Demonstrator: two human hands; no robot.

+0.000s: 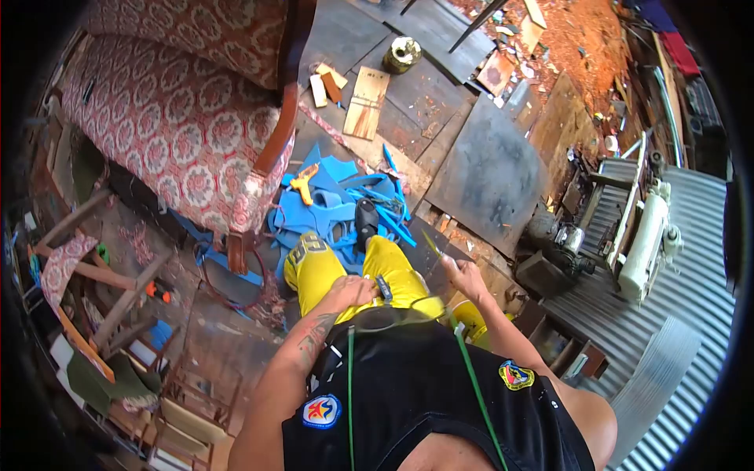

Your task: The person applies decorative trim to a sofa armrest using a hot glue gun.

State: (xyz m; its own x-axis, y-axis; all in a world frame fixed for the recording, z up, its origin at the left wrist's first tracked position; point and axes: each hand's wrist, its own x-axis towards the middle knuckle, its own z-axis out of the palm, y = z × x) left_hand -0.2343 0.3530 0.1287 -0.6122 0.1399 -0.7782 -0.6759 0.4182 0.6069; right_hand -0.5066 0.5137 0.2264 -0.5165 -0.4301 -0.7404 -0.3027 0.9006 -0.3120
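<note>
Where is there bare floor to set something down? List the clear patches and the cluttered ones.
Clear: the dark sheet between the blue foam scraps and the machine; the corrugated metal beside it. Crowded: the scraps beside the sofa, rubble at top.

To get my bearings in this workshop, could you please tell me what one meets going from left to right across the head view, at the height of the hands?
Bare wooden chair frame → left hand, resting on the yellow trousers → right hand → white tank of the machine.
</note>
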